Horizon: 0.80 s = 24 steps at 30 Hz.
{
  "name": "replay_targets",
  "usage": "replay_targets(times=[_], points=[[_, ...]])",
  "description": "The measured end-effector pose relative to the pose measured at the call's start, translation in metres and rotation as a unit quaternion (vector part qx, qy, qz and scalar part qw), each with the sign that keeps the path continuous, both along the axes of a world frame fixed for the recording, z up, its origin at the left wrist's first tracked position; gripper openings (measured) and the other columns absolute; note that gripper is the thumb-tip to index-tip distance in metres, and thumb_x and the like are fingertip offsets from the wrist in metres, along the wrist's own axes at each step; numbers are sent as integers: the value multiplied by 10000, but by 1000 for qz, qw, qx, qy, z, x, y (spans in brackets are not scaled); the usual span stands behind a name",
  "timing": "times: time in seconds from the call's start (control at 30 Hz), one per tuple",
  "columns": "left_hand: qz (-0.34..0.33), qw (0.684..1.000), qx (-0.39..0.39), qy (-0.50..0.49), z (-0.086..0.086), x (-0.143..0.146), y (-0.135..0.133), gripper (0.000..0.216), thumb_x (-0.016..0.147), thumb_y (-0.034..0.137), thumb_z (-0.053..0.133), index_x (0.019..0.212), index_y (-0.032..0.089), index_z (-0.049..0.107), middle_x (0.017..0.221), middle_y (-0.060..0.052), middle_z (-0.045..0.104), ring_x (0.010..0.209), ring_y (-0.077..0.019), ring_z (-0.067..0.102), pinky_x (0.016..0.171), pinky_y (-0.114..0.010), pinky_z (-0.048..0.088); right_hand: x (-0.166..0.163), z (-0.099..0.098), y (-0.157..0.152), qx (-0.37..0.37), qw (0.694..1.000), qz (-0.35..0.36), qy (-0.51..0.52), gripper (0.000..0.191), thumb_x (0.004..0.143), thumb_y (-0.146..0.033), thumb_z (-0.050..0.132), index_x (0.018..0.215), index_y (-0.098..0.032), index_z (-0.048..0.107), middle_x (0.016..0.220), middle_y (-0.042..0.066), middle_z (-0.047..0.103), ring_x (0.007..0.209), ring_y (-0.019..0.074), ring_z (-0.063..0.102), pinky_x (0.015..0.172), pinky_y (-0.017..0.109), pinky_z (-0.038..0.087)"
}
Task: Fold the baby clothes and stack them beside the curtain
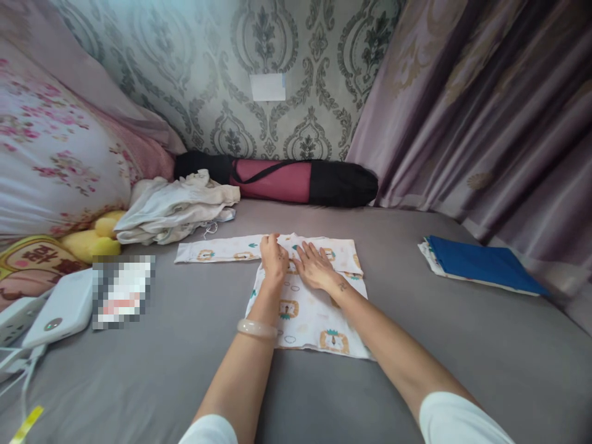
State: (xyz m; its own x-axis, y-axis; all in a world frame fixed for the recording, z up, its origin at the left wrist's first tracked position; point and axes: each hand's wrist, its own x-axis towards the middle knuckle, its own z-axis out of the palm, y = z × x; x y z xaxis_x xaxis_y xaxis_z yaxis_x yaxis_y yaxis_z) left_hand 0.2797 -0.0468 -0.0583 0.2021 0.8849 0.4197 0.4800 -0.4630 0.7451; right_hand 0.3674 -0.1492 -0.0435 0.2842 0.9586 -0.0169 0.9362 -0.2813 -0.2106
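Observation:
A white long-sleeved child's shirt [308, 324] printed with orange lion faces lies flat on the grey bed sheet. Its left sleeve [222, 249] stretches straight out to the left, while the other sleeve [342, 254] is folded over the top of the body. At the left shoulder my left hand [275, 258] is closed, fingers curled on the shirt's cloth. Beside it, my right hand [316, 266] rests palm down and open on the upper part of the shirt, its fingers stretched out. Part of the neckline is hidden by my hands.
Crumpled white clothes [173, 209] lie at the back left. Against the wall rests a long maroon and black bag [277, 180]. A folded blue cloth [481, 262] is on the right. A white power bank [65, 305] with cables and a blurred item [123, 293] are on the left.

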Motion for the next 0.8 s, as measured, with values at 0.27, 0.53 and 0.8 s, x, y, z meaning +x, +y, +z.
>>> replay_targets(times=[0.27, 0.53, 0.8], points=[[15, 1000, -9, -15, 0, 0, 2, 358, 763, 38, 369, 997, 136, 622, 967, -131, 585, 985, -250, 559, 917, -395, 441, -15, 8, 17, -13, 999, 37, 8, 609, 969, -353, 191, 1487, -43, 273, 1564, 126, 207, 1444, 259, 158, 1161, 464, 98], [33, 998, -11, -58, 9, -5, 6, 347, 738, 40, 378, 974, 168, 598, 926, -88, 590, 955, -219, 567, 908, -357, 442, -24, -1, 35, -35, 998, 48, 9, 646, 927, -313, 275, 1498, -18, 209, 1580, 135, 133, 1456, 248, 94, 1163, 452, 93], [103, 992, -62, -35, 41, -46, 47, 324, 798, 80, 368, 1016, 132, 602, 972, -121, 631, 982, -229, 583, 922, -341, 430, -24, -8, 34, 2, 999, 32, 37, 618, 957, -347, 224, 1498, -51, 230, 1584, 102, 136, 1457, 214, 87, 1167, 444, 52]])
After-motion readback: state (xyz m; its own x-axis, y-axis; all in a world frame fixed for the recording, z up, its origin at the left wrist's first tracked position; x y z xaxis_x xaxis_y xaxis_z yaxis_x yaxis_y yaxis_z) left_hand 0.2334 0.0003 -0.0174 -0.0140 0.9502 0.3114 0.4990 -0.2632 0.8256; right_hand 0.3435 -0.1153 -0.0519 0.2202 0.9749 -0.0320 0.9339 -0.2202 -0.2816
